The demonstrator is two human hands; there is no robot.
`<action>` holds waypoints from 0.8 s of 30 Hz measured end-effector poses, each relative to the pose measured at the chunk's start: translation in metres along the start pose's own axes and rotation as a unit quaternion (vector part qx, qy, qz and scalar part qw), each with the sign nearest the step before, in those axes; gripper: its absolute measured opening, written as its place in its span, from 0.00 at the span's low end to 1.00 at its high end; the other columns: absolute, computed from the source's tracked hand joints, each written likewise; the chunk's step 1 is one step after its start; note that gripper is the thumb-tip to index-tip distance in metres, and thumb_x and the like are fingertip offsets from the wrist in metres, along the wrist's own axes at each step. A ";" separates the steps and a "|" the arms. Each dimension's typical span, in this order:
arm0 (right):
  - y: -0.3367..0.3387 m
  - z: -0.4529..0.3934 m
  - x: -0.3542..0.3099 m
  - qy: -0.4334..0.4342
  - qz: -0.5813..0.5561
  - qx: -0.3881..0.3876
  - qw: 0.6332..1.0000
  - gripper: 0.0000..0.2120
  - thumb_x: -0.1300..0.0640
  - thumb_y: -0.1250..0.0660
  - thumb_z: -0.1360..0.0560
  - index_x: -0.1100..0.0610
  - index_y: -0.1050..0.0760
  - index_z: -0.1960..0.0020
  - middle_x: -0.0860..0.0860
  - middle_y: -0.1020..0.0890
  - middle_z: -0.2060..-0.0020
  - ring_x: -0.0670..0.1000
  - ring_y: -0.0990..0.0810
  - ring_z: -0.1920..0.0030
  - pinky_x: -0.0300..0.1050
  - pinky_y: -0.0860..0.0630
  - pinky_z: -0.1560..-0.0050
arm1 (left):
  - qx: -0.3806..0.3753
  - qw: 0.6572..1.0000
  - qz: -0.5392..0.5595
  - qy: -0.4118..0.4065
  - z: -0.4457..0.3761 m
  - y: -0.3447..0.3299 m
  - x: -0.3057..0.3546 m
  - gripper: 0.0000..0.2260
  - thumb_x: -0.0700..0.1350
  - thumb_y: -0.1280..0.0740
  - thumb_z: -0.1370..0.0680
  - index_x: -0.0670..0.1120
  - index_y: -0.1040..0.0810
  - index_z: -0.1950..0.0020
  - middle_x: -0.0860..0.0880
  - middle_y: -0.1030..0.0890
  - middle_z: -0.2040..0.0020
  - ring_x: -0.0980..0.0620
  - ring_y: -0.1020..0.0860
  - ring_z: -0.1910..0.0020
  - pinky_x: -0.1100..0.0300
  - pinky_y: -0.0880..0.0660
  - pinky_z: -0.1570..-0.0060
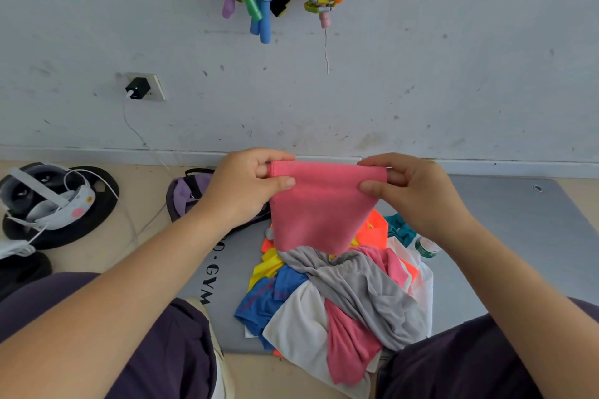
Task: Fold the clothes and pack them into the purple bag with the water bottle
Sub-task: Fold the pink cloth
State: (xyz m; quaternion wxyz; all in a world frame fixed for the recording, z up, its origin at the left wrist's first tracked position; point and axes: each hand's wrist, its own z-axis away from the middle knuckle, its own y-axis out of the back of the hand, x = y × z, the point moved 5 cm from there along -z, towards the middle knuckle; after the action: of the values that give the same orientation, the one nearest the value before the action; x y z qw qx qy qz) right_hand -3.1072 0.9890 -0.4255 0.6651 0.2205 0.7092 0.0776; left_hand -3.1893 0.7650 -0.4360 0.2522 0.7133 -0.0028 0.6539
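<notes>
Above perhaps seven heaped garments (pixel 337 298) (one bottle (pixel 427 247)), two hands' (pixel 241 186) (pixel 413 191) pink cloth (pixel 319 207).

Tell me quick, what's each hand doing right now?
Left hand: closed, pinching the left top corner of the pink fabric garment.
Right hand: closed, pinching its right top corner.

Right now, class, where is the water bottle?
In the head view, the water bottle lies on the grey mat, at the right edge of the clothes pile, just below the right hand.
</notes>
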 end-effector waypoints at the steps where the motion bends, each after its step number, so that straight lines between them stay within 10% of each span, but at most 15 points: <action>1: 0.000 0.000 0.001 -0.001 0.012 0.004 1.000 0.13 0.65 0.27 0.28 0.53 0.19 0.47 0.37 0.17 0.67 0.32 0.21 0.66 0.21 0.31 0.63 | -0.001 1.000 -0.017 0.002 0.000 -0.001 -0.001 0.17 0.37 0.26 0.27 0.46 0.19 0.40 0.50 0.14 0.53 0.58 0.16 0.55 0.65 0.21 0.51; 14: 0.005 -0.003 0.001 0.020 0.131 -0.005 0.991 0.03 0.54 0.28 0.26 0.46 0.20 0.54 0.50 0.21 0.55 0.44 0.23 0.56 0.33 0.28 0.53 | -0.009 0.992 -0.115 -0.045 -0.002 0.006 0.003 0.04 0.45 0.26 0.26 0.50 0.18 0.54 0.52 0.18 0.52 0.56 0.21 0.50 0.61 0.25 0.45; 24: -0.002 0.001 0.004 -0.026 -0.131 -0.030 0.991 0.10 0.42 0.37 0.22 0.49 0.25 0.51 0.45 0.24 0.67 0.45 0.28 0.67 0.37 0.27 0.69 | -0.093 0.953 0.270 0.106 0.006 -0.016 -0.001 0.17 0.53 0.28 0.28 0.45 0.18 0.44 0.47 0.17 0.50 0.50 0.19 0.52 0.59 0.21 0.54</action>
State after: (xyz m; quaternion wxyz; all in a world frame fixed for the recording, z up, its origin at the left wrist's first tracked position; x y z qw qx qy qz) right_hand -3.1070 0.9882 -0.4301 0.6942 0.1080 0.7116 0.0049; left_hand -3.1780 0.7767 -0.4426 0.1301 0.5858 -0.2291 0.7664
